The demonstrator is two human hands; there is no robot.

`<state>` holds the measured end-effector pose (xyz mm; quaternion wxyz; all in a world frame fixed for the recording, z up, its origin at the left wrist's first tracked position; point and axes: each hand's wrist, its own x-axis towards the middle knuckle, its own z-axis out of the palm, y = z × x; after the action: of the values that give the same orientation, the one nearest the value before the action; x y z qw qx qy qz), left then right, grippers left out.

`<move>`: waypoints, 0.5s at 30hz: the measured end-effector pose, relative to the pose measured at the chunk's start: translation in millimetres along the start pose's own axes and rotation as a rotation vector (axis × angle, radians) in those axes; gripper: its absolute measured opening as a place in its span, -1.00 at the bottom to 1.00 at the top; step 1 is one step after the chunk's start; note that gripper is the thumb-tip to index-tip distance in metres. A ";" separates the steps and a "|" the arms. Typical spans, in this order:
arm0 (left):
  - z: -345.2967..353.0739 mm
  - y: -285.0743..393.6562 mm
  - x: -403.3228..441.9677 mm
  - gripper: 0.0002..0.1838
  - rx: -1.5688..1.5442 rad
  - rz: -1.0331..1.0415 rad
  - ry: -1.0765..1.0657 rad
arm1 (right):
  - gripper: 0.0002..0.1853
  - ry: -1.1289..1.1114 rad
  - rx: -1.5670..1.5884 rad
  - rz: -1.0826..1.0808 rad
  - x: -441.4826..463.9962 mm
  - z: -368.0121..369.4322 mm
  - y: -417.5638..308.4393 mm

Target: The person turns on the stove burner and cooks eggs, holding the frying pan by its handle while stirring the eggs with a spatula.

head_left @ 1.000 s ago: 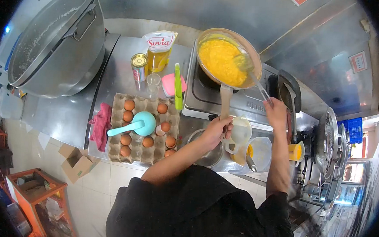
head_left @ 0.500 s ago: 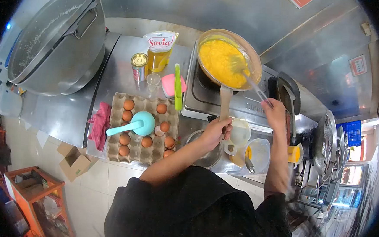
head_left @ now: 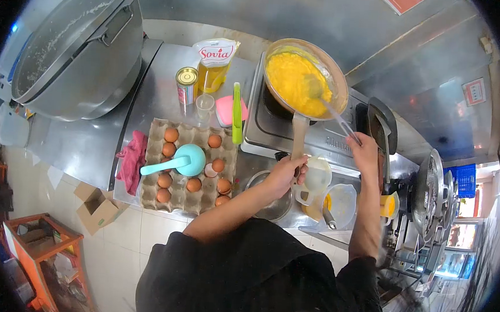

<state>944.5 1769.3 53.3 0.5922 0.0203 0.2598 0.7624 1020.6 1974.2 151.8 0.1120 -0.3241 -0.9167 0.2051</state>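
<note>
A frying pan [head_left: 337,75] of yellow egg mixture [head_left: 292,78] sits on the stove [head_left: 263,125]. My left hand [head_left: 285,175] is wrapped round the end of the pan's handle [head_left: 299,135]. In my right hand [head_left: 364,153] is the handle of a spatula [head_left: 339,118], whose blade rests in the egg at the pan's right side and is partly hidden by it. Just right of my left hand stands a translucent jug [head_left: 317,174]. A second clear jug [head_left: 343,203] with yellow residue and a utensil in it lies between my forearms.
Left of the stove are an egg tray [head_left: 198,201] with a turquoise ladle [head_left: 189,160], a pink cloth [head_left: 130,163], a can [head_left: 186,86], an oil pouch [head_left: 212,76] and a green-handled tool [head_left: 237,115]. A large pot [head_left: 95,72] stands far left; woks [head_left: 428,192] stand right.
The spatula has shifted about in the egg, moving from the upper right of the pan slightly down and left. My left hand has stayed on the pan handle. The whole view has shifted slightly.
</note>
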 end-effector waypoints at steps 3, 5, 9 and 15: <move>1.6 0.6 -0.7 -0.83 0.005 -0.021 0.023 | -0.74 0.262 -0.275 -0.261 -2.8 30.6 8.8; 2.4 2.1 -1.9 -0.83 0.021 -0.028 0.037 | -0.75 0.145 -0.161 -0.163 -3.7 12.2 2.1; -0.1 -1.7 -0.4 -0.83 -0.001 -0.022 0.012 | -0.74 0.125 -0.107 -0.049 -1.0 21.0 10.8; -1.6 -0.5 -0.1 -0.83 -0.010 -0.016 0.012 | -0.76 0.059 0.014 -0.077 1.8 14.9 14.0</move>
<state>944.4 1768.7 51.7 0.5967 0.0108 0.2598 0.7592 1021.8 1980.7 132.4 0.1492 -0.2935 -0.9234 0.1975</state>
